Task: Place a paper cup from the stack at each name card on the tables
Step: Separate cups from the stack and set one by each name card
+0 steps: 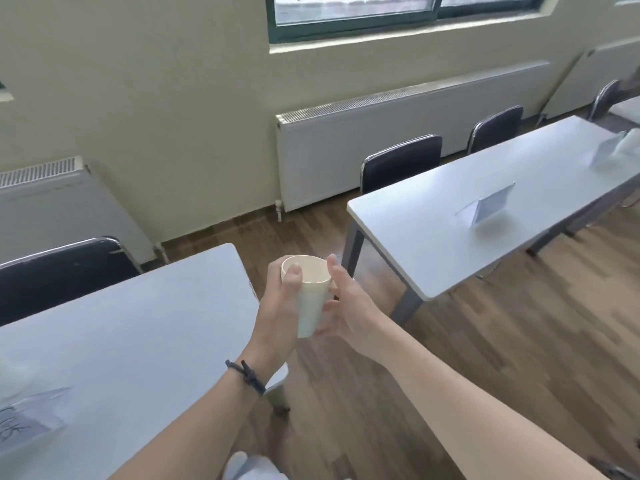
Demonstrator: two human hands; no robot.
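A cream stack of paper cups (310, 299) is held upright in the gap between two tables. My left hand (282, 303) grips it from the left, thumb over the rim. My right hand (346, 306) wraps its right side and bottom. A folded name card (490, 206) stands on the right grey table (415, 237) with no cup beside it. Farther along that table stands another name card (604, 150) with a blurred white cup (628, 143) next to it. A name card (27, 417) lies at the lower left on the near table (138, 341).
Dark chairs (401, 161) stand behind the right table and another chair (62, 271) behind the near table. White radiators (381, 140) line the wall under the window. Wooden floor (485, 341) opens between and in front of the tables.
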